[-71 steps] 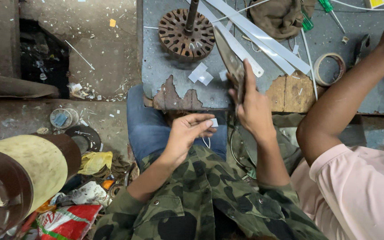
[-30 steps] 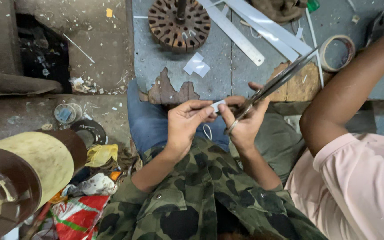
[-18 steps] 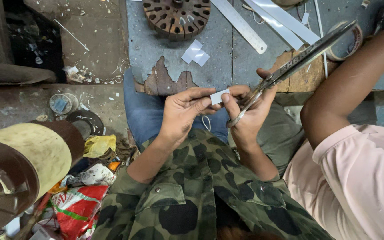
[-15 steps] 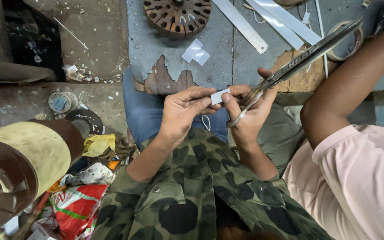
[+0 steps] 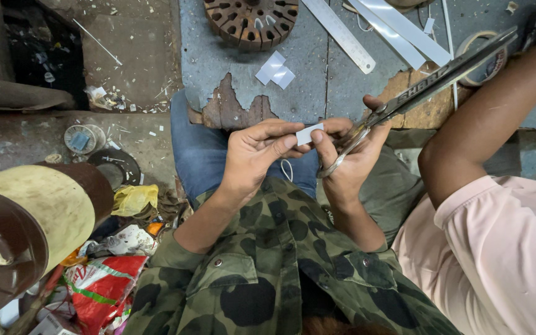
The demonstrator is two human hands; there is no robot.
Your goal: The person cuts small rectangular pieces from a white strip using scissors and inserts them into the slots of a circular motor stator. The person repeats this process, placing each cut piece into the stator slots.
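Left hand (image 5: 257, 155) pinched small white paper piece (image 5: 309, 134); right hand (image 5: 350, 155) gripped big scissors (image 5: 429, 84), fingertip touching paper. Risk: slim pinch, piece likely slipped; blades near fingers.

Soft, even light falls from above, leaving only faint shadows under the hands. The scissors' blades (image 5: 448, 68) catch a mild sheen. The far left corner sits dark. Wide-lens stretch bends the edges (the near spool (image 5: 26, 236) bulges). Focus stays sharp mid-frame.

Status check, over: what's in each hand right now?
Left hand pinching small white paper slip. Right hand sharing slip, gripping long scissors. Neighbour's arm close alongside.
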